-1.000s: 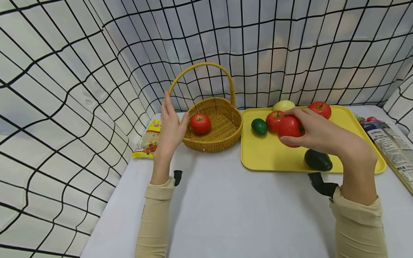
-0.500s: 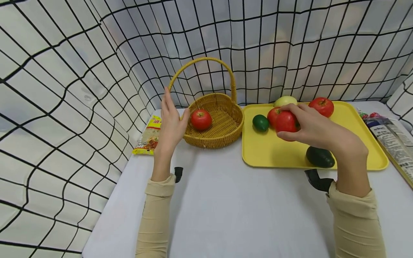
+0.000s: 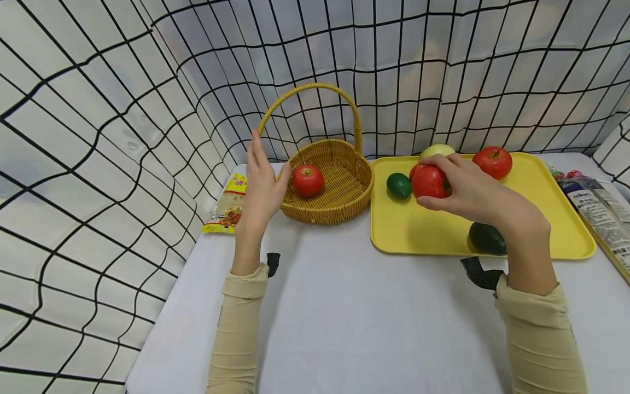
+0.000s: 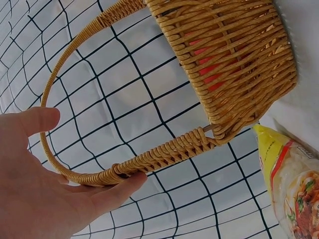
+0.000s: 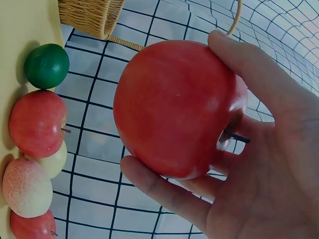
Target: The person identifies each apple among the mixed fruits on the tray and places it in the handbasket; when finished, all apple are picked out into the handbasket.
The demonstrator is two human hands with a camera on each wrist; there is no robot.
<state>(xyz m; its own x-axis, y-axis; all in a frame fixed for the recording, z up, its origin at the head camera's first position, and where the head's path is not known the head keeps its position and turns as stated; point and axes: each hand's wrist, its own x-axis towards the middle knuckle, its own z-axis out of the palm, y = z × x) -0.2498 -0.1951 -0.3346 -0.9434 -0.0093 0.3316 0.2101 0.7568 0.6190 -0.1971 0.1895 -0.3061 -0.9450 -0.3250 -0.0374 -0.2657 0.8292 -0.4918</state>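
Observation:
In the head view my right hand [image 3: 474,189] holds a red apple [image 3: 429,181] above the yellow tray [image 3: 428,241]. The right wrist view shows the thumb and fingers curled round this apple [image 5: 174,109], its dark stem toward the palm. At the left, my left hand [image 3: 264,189] touches the side of the wicker basket's handle [image 3: 315,86] with straight fingers. Its thumb and fingers lie on either side of the handle [image 4: 164,154] in the left wrist view. A red tomato-like fruit [image 3: 308,180] sits inside the basket [image 3: 325,218].
On the tray are a green lime-like fruit [image 3: 398,186], a pale fruit [image 3: 438,150], another red apple [image 3: 493,162], a dark avocado [image 3: 487,238] and a peach [image 5: 27,186]. Packets [image 3: 226,205] flank the basket and tray. Black netting [image 3: 394,71] stands behind.
My right hand, holding the apple, has moved a little left over the tray. The left hand has stayed at the basket handle. The head view has tilted slightly.

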